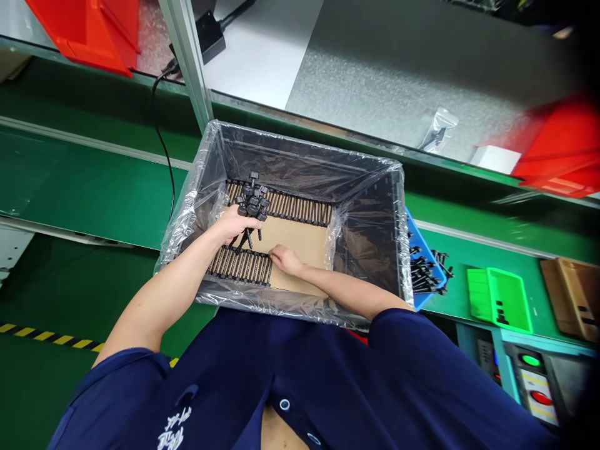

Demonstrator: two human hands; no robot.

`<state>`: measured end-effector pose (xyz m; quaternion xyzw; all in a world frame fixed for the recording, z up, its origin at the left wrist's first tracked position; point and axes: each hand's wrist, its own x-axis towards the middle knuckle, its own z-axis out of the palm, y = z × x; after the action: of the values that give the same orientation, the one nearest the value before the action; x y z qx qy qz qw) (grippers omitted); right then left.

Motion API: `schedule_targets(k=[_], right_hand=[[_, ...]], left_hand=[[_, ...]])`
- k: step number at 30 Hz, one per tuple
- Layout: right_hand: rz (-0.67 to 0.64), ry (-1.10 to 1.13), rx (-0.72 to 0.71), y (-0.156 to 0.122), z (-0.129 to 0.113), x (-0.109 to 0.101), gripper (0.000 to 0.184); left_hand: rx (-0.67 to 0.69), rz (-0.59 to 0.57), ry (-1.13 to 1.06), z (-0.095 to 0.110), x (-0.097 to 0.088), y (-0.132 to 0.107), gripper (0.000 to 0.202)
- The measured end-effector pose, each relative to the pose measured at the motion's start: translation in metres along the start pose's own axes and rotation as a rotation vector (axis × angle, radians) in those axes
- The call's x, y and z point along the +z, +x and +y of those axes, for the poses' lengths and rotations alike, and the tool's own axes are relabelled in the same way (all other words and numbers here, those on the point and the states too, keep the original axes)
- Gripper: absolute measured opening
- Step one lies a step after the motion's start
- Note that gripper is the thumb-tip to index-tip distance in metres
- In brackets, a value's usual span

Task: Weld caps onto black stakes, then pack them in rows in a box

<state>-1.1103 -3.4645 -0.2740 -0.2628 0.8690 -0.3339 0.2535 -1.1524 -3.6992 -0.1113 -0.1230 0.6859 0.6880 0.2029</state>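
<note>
My left hand [230, 224] is closed around a bunch of black knob-headed rods [253, 201], their heads up and thin tips pointing down. It is over the left part of a plastic-lined dark crate [300, 140]. On a brown cardboard sheet [300, 237] in the crate, similar rods lie side by side in a far row [295, 206] and a shorter near row [241, 265]. My right hand [287, 259] is at the right end of the near row, fingertips pinched at the upper end of the last rod, which they partly cover.
To the crate's right, a blue bin [424, 262] holds more black rods. Beyond it are a green tray [501, 300], a brown tray [574, 294] and a button box [537, 381]. A metal post [187, 56] and a black cable [164, 144] stand behind the crate's left side.
</note>
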Motion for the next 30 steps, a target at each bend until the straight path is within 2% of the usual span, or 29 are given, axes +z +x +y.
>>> schedule_targets(k=[3,6,8,11,15,18,22,25,30], right_hand=[[0.173,0.544,0.119,0.034,-0.023,-0.039,0.028],[0.207,1.116,0.133,0.063,-0.058,-0.077,0.04],[0.189,1.275,0.12,0.072,-0.081,-0.097,0.046],[0.155,1.331,0.115,0.071,-0.104,-0.111,0.048],[0.195,1.348,0.088,0.06,-0.111,-0.111,0.041],[0.196,1.388,0.191,0.053,-0.108,-0.11,0.039],[0.094,1.425,0.315,0.047,-0.108,-0.117,0.036],[0.095,1.379,0.366,0.043,-0.112,-0.12,0.037],[0.203,1.263,0.459,0.044,-0.118,-0.115,0.035]], left_hand=[[0.016,-0.074,-0.006,0.001,0.002,-0.002,0.025],[0.027,-0.18,-0.021,0.003,0.004,-0.005,0.03],[0.026,-0.207,-0.01,0.006,0.004,-0.006,0.035],[0.023,-0.18,0.025,0.008,0.004,-0.007,0.034],[0.019,-0.135,0.074,0.005,0.003,-0.005,0.028],[0.027,-0.1,0.135,0.002,0.004,-0.003,0.021],[0.035,-0.077,0.252,0.003,0.008,-0.006,0.022],[0.043,-0.11,0.308,0.005,0.01,-0.007,0.024],[0.061,-0.218,0.364,0.007,0.01,-0.008,0.024]])
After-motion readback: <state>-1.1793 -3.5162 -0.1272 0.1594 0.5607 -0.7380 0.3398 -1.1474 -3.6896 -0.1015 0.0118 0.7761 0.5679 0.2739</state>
